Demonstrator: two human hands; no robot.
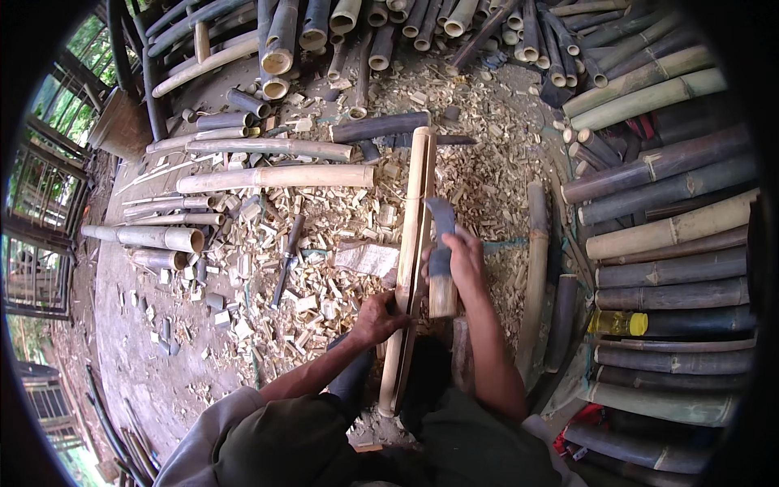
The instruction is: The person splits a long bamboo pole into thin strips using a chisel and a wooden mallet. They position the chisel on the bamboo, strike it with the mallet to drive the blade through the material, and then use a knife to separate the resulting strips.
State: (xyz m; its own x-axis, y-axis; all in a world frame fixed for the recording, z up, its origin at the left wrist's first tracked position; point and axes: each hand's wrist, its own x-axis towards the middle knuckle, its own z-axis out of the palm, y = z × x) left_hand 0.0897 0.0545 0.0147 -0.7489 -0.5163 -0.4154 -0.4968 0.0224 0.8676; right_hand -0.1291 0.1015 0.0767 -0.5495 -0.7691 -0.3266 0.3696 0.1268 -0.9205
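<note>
A long split bamboo pole (412, 211) with a dark lengthwise groove stands out from between my legs, pointing away from me. My left hand (379, 320) is closed around its lower part, fingers across the bamboo. Just right of the pole, my right hand (464, 261) grips an adze-like tool (441, 296) with a curved dark metal blade, a dark band and a thick pale wooden end. The blade is close to the pole; whether it touches cannot be told. A pale wood block (367, 259) lies on the floor left of the pole, partly hidden by it.
Pale wood chips (320, 284) cover the floor around me. Bamboo lengths (276, 177) lie at the left, and a dark slim tool (288, 261) lies among the chips. Bamboo stacks (673, 247) line the right side, with a yellow bottle (618, 323) between them. More poles (381, 49) are piled at the back.
</note>
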